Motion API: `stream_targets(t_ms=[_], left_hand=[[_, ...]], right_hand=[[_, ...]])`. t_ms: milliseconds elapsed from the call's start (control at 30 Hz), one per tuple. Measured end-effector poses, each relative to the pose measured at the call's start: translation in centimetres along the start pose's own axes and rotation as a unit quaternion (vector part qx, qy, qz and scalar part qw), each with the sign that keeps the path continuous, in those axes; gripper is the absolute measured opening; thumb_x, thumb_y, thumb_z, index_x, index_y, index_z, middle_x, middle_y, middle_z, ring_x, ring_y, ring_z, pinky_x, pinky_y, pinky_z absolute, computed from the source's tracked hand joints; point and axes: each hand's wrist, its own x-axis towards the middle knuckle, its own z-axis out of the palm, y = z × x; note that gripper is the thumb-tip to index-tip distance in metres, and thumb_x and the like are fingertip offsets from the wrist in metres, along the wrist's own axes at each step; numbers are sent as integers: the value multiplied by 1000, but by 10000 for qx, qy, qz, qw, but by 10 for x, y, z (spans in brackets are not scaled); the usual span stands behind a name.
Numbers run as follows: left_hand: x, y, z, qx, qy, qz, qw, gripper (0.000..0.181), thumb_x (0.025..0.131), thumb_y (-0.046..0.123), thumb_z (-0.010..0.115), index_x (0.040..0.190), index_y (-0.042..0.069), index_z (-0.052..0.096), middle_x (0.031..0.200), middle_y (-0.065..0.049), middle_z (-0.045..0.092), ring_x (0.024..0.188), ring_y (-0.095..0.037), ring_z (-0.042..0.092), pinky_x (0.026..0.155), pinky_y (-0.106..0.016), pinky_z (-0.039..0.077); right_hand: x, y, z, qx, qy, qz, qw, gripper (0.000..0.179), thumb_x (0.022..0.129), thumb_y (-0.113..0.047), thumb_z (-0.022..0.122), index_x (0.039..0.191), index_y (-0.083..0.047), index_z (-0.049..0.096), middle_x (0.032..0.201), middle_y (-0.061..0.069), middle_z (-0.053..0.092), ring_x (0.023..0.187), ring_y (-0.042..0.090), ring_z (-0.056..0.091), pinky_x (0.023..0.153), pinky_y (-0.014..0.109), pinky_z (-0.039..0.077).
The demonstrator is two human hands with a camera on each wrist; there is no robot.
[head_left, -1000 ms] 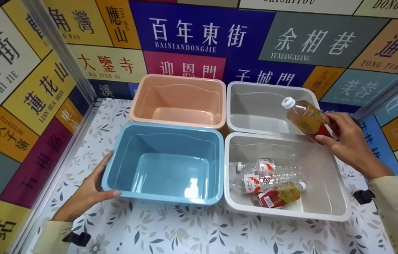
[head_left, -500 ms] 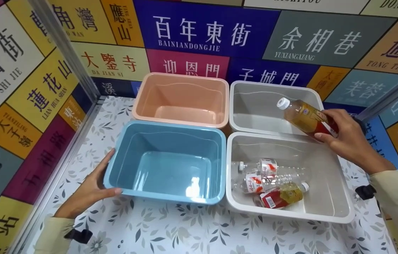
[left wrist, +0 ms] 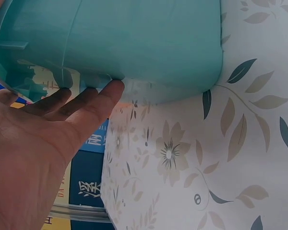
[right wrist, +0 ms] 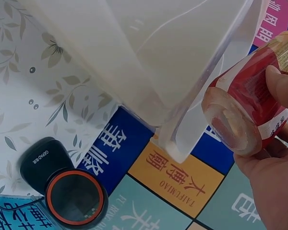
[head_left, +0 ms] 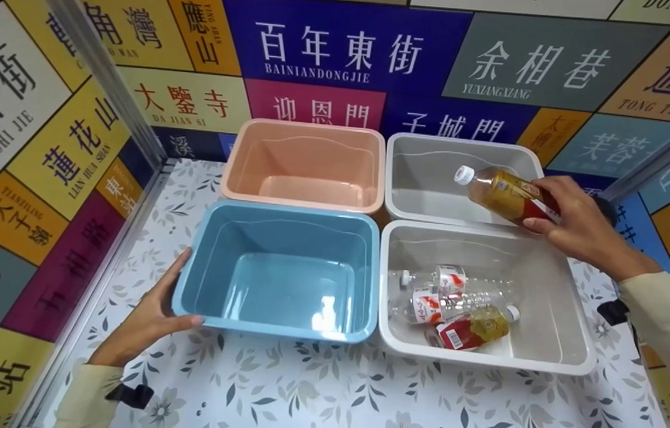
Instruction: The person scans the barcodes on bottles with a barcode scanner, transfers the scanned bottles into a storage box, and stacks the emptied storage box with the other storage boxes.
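In the head view my right hand grips a drink bottle with a white cap and a yellow and red label. The bottle is tilted, cap to the left, above the grey back bin. The right wrist view shows its base and the thumb across the red label. My left hand rests at the left front corner of the blue bin, thumb along the front rim. Its straight, spread fingers lie against the bin's outer wall in the left wrist view.
The grey front bin holds clear bottles and another red and yellow bottle. A pink bin stands behind the blue one. Sign-patterned walls enclose the floral tabletop. A dark round device shows in the right wrist view.
My right hand has carried the bottle a little to the left and slightly up, and the bottle has tipped closer to level. The left hand stays at the blue bin's corner.
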Motion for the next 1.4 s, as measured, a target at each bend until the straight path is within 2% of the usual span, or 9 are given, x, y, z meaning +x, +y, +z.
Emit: stream_targets(t_ms=[133, 367, 467, 633, 1033, 1100, 1267, 1333, 1400], left_hand=[[0, 0, 0, -8, -14, 2, 10000, 116, 96, 10, 81, 177, 46, 6, 185, -3, -2, 165, -43, 9, 125, -63, 27], [0, -1, 1, 67, -18, 60, 10000, 114, 96, 11, 81, 176, 47, 8, 185, -5, 0, 163, -44, 14, 109, -23, 43], [0, -1, 2, -42, -54, 161, 9998, 114, 97, 8, 80, 177, 44, 8, 185, -7, 0, 163, -45, 14, 108, -21, 45], [0, -1, 2, -123, -78, 246, 9996, 114, 96, 8, 80, 178, 43, 8, 185, -7, 2, 162, -45, 16, 109, -21, 46], [-1, -1, 1, -85, -49, 193, 9998, 115, 96, 9, 81, 178, 43, 8, 185, -8, 1, 161, -46, 17, 108, -21, 44], [-1, -1, 1, -73, -35, 182, 9998, 115, 96, 9, 81, 177, 44, 8, 185, -7, 2, 161, -46, 18, 111, -26, 45], [-1, -1, 2, 12, 8, 164, 9999, 115, 95, 10, 82, 177, 45, 9, 185, -8, 3, 160, -46, 20, 119, -55, 38], [-1, -1, 2, 36, 14, 162, 9999, 115, 95, 11, 82, 177, 46, 9, 185, -7, 2, 160, -46, 20, 119, -53, 38], [-1, 0, 2, -51, -28, 161, 9999, 114, 96, 9, 81, 177, 45, 9, 185, -6, 2, 161, -45, 18, 118, -42, 42]], right_hand=[[3, 1, 0, 4, -177, 68, 9998, 69, 100, -9, 82, 159, 1, 47, 158, 31, 44, 134, 55, 46, 108, 81, 41], [9, -1, -1, -43, -430, 109, 9990, 67, 101, -10, 81, 158, 1, 47, 156, 30, 45, 132, 53, 46, 109, 81, 40], [13, -2, 0, -100, -451, -16, 9989, 65, 101, -9, 80, 157, 1, 48, 153, 30, 47, 129, 51, 47, 108, 80, 41], [20, -5, 1, -181, -471, -147, 9986, 63, 100, -6, 81, 154, 4, 51, 149, 30, 50, 126, 48, 48, 107, 77, 43], [36, -12, 4, -242, -976, 271, 9946, 67, 100, -9, 80, 157, 2, 47, 160, 30, 43, 136, 52, 42, 114, 78, 38], [38, -13, 5, -253, -1019, 263, 9941, 68, 99, -10, 81, 157, 2, 48, 160, 29, 43, 137, 52, 42, 114, 78, 38], [42, -14, 6, -281, -1057, 194, 9938, 69, 98, -9, 83, 157, 4, 49, 159, 29, 44, 138, 52, 42, 114, 78, 39], [43, -14, 7, -296, -1058, 163, 9938, 69, 97, -8, 83, 156, 4, 49, 158, 29, 44, 137, 52, 41, 114, 78, 39], [44, -13, 8, -332, -1003, 33, 9944, 67, 96, -6, 84, 154, 6, 51, 155, 29, 47, 134, 50, 44, 114, 75, 42]])
